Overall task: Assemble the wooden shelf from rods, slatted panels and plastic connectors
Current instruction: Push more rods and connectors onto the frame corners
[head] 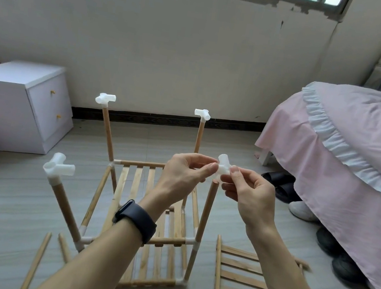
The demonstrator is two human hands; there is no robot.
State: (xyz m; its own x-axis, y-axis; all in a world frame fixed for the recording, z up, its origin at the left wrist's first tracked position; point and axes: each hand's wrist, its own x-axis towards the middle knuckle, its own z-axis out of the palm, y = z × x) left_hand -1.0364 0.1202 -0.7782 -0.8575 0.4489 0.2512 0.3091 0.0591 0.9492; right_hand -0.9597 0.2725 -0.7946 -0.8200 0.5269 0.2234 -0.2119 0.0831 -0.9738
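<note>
A part-built wooden shelf [160,240] stands on the floor with slatted panels at two levels. Three of its upright rods carry white plastic connectors: near left [58,168], far left [105,99], far right [202,114]. The near right upright rod [201,230] has a bare top end. Just above that end, my left hand [183,178] and my right hand [247,197] pinch one white connector [223,166] between their fingertips. A dark watch sits on my left wrist.
A loose slatted panel [245,288] lies on the floor at the right. Two loose rods [37,262] lie at the lower left. A white nightstand [21,104] stands at the left, a bed with pink cover [346,152] at the right, shoes [303,210] beneath it.
</note>
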